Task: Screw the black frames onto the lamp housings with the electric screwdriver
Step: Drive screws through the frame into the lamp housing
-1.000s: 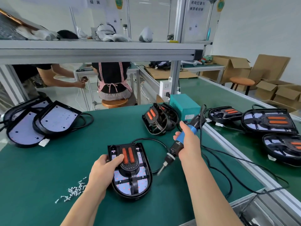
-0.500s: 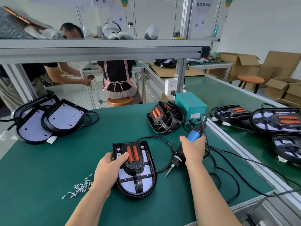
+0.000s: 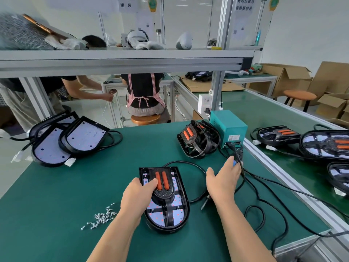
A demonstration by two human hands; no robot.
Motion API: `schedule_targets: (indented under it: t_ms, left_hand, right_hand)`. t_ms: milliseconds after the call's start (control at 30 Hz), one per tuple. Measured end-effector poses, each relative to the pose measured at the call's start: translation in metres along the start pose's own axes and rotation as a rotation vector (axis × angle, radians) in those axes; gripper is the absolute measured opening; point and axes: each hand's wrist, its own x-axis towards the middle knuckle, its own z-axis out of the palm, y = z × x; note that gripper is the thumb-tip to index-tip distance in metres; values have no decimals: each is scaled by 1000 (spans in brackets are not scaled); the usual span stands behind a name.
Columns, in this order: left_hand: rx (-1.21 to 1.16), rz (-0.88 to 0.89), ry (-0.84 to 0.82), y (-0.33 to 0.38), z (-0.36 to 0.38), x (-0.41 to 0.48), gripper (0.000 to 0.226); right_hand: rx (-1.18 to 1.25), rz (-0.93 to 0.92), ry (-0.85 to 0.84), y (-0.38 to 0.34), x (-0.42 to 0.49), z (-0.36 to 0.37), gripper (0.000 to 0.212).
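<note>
A black lamp housing with a white LED board lies on the green table in front of me. A black frame with two orange bars sits on top of it. My left hand grips the housing's left edge, thumb on the frame beside the orange bars. The electric screwdriver lies flat on the table to the right of the housing. My right hand rests over it with fingers stretched out; only the bit and the blue rear end show. Loose screws lie scattered at the lower left.
A stack of black frames leans against a teal power box behind. Bare housings lie at the far left. More lamps sit on the belt to the right. Black cables loop across the table's right side.
My right hand lowered the screwdriver from a raised, tilted grip down flat onto the table and its fingers straightened over it. My left hand stayed on the housing.
</note>
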Motion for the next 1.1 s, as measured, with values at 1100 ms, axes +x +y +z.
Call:
schedule_targets:
  t_ms: [1100]
  left_hand:
    - [-131,-19,160,-12,5,-4,32]
  right_hand:
    - [-470,-360,-313,-41,-34,29,18]
